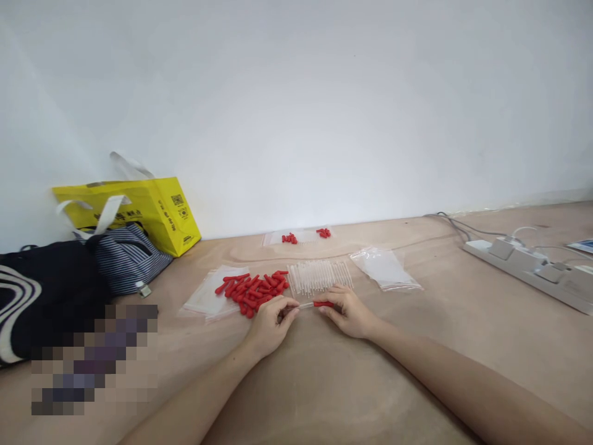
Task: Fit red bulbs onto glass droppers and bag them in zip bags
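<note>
Left hand (273,324): thumb and forefinger pinching the near-left end of a clear tube (306,305), that end hidden by the fingertips.
Right hand (347,311): fingers closed on a red bulb (323,304), partly covered by them.
Tube and bulb: between the two hands, just above the tabletop (324,389) or on it, cannot tell which; long axis crosswise, left to right, bulb at the right end. They meet end to end; depth of fit not discernible.
Just beyond the fingers: row of tubes (319,276), long axes pointing away; single pieces hard to separate.
Beyond the left fingers: heap of red bulbs (254,290), lying at mixed angles, partly over clear bags (201,300).
Beyond the right fingers: more clear bags (386,272). Farther out, by the wall: a filled bag (301,237), two red clusters visible, remaining contents faint.
Far right of the fingers: power strip (479,249), cut off by the frame.
Far left: yellow bag (173,232), dark lettering and QR code, illegible; striped pouch (134,266); black bag (50,296), white curved stripes, cut off; pixelated patch (95,358), contents masked.
</note>
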A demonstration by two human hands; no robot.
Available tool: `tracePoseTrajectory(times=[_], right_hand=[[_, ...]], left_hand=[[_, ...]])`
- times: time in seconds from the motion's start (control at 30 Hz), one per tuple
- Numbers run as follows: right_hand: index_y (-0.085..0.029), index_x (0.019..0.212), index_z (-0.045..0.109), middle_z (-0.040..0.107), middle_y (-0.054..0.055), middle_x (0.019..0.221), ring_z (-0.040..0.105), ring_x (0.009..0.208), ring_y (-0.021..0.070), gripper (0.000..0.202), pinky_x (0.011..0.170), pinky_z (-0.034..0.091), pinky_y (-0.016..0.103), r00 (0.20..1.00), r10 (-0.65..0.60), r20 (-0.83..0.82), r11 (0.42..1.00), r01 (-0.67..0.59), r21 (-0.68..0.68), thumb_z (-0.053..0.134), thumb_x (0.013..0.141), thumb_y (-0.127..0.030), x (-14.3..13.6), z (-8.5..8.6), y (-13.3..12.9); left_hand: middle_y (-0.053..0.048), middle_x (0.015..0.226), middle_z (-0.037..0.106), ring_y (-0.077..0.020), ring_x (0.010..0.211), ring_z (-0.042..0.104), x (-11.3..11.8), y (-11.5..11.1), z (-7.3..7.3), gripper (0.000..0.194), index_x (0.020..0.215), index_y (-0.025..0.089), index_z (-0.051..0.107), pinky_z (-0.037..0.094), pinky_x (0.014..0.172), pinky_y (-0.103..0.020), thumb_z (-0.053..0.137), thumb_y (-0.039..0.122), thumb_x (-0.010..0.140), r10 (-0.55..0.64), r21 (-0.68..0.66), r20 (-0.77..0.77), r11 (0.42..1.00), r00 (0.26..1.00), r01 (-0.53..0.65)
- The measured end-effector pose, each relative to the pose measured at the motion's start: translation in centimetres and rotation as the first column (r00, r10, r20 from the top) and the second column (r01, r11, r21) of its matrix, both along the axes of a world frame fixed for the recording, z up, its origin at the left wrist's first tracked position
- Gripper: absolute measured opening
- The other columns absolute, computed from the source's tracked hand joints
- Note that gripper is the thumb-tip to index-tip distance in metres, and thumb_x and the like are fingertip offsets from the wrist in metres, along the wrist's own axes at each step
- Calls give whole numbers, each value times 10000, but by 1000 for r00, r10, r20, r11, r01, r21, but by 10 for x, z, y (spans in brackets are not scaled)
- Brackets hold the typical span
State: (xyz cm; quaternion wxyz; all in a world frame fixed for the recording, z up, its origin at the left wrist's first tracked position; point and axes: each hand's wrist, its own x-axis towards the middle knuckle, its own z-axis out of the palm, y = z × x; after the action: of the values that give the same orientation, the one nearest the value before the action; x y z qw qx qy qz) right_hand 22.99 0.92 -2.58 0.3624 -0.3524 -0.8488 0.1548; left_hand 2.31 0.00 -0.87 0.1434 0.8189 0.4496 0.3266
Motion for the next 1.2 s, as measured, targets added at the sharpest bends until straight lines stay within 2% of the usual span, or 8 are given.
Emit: tracePoseTrajectory(times=[0.6,1.0,1.2], right_hand=[[-214,905,603,605,21,768,512,761,152,159,731,344,308,997,-64,40,998,63,19,496,791,-184,-3,3,-3],[-197,850,605,619,27,818,522,809,159,132,754,368,314,997,-4,-72,994,-4,-114,488,792,-172,-1,4,2],[-197,861,606,624,31,822,526,804,162,135,773,354,333,996,-43,-72,991,34,-130,486,800,-194,-2,4,3]], left_hand=[[-10,703,617,-108,605,540,-1,0,-1,151,816,179,639,428,563,-214,494,200,776,-20,40,27,999,999,19],[-21,693,623,-112,588,535,0,3,-1,187,841,175,655,419,542,-215,484,226,785,-56,54,49,997,997,54],[-21,681,618,-116,602,542,2,3,0,172,825,172,657,427,550,-216,496,220,785,-43,75,83,996,996,37]])
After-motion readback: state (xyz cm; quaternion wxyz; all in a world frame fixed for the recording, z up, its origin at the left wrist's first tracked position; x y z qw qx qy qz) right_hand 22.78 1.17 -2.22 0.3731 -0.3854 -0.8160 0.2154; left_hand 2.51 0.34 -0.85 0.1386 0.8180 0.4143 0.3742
